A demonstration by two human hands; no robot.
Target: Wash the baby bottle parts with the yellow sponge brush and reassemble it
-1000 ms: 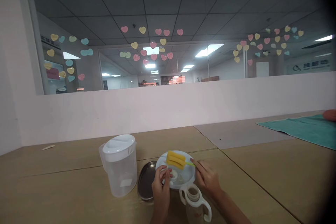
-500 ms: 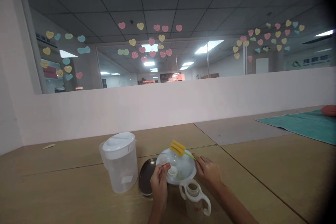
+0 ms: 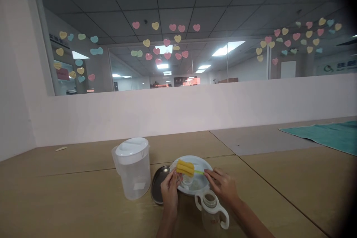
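My right hand grips the green handle of a yellow sponge bottle brush. The sponge head lies level over the white basin, right at the fingertips of my left hand. Those fingers are closed on a small translucent cap-like piece, mostly hidden behind the sponge. Inside the basin sits a white ring-shaped part, partly covered. Below my right hand an uncapped clear baby bottle with two white handles stands upright on the table.
A clear lidded pitcher stands on the left, with a dark metal tray between it and the basin. A teal cloth lies at the far right. Behind the table runs a low white wall under a window.
The brush has come down and left, bringing its sponge head against the piece in my left hand. The whole view has shifted slightly, so things appear farther right.
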